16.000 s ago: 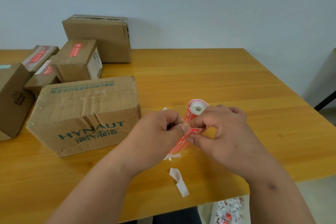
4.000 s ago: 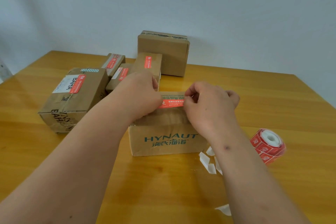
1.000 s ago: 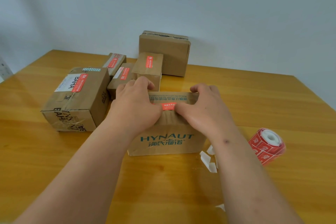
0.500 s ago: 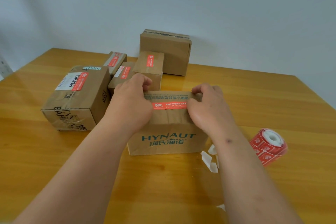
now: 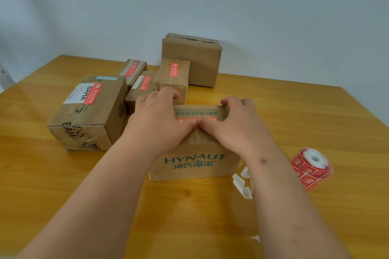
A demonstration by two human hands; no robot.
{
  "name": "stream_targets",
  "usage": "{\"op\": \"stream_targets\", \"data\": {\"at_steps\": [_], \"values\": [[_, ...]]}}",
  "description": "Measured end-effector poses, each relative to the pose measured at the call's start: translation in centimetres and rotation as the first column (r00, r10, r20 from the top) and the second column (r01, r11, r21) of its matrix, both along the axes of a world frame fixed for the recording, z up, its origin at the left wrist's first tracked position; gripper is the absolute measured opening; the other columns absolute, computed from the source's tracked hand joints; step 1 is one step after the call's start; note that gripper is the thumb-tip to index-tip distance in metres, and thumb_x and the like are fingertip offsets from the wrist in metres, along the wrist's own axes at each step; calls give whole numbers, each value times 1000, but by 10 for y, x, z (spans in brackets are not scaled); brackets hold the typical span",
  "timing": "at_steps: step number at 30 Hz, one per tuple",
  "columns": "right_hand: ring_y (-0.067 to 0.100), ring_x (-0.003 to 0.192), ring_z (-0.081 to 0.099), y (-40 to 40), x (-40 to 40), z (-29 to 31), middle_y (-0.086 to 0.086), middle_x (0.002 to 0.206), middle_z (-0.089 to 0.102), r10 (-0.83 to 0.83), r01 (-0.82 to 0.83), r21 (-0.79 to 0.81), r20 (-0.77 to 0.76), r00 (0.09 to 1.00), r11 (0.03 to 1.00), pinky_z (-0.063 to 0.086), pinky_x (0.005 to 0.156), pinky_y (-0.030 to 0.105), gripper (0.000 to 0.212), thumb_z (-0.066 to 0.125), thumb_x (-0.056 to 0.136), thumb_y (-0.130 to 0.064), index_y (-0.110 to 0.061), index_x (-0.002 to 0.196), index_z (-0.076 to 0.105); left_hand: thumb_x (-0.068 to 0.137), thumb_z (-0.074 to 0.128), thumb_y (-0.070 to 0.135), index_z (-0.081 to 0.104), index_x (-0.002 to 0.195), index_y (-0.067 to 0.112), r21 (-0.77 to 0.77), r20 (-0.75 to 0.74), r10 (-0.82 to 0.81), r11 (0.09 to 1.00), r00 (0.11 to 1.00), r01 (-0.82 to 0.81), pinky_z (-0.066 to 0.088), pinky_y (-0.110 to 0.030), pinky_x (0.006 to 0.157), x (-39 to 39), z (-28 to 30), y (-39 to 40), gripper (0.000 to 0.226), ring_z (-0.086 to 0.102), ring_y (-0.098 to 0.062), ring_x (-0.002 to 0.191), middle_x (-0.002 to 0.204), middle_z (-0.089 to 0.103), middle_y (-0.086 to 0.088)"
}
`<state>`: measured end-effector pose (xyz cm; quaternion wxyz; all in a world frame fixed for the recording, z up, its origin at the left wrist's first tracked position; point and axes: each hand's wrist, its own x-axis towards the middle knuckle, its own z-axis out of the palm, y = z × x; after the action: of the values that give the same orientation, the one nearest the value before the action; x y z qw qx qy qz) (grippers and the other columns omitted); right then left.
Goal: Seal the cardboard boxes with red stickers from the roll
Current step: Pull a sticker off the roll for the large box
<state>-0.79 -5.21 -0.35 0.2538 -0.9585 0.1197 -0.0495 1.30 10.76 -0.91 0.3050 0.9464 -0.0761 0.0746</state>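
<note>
My left hand (image 5: 160, 120) and right hand (image 5: 233, 124) press flat, thumbs meeting, on the sticker (image 5: 213, 119) atop the HYNAUT box (image 5: 195, 160) at centre. Four boxes at upper left wear stickers; the back box (image 5: 193, 59) looks bare. The roll (image 5: 310, 168) lies at right.

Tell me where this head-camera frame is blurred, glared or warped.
Head view: motion blur softens both forearms and the sticker roll; the left hand and right hand pressing on the HYNAUT box are slightly soft; pale glare streaks the table at its far left; wide-angle distortion splays the table edges; lighting is soft, shadows faint.
</note>
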Motion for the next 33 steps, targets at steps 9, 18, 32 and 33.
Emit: {"op": "stream_targets", "data": {"at_steps": [9,18,32,33], "values": [[21,107,54,2,0,4,-7,128,37,20,-20,-10,-23,1000,1000,49,89,45,83,59,63,-70,-35,135,35,74,70,55,38,135,31,50,-17,15,999,1000,-14,43,-44,101,-3,6,-5,73,39,-21,126,129,52,5],[6,87,45,-15,-3,-4,-12,115,38,34,-36,224,14,999,974,36,61,22,60,62,79,-47,-35,134,39,81,72,25,42,133,29,-101,-4,-28,994,1000,28,35,-26,89,-1,-1,4,61,42,-15,120,117,50,13],[14,92,48,-7,4,-6,-9,113,38,-10,9,119,10,1000,993,47,81,38,49,49,85,-59,-35,127,41,87,68,29,52,126,27,-145,37,0,989,999,6,44,-34,99,2,-7,5,43,48,-15,116,118,56,10],[14,89,49,-6,5,-6,-9,110,37,-23,21,95,18,1000,995,47,80,38,47,50,85,-58,-35,125,41,86,69,28,53,125,27,-148,28,2,989,1000,2,44,-36,100,3,-7,5,42,48,-16,116,118,56,10]]}}
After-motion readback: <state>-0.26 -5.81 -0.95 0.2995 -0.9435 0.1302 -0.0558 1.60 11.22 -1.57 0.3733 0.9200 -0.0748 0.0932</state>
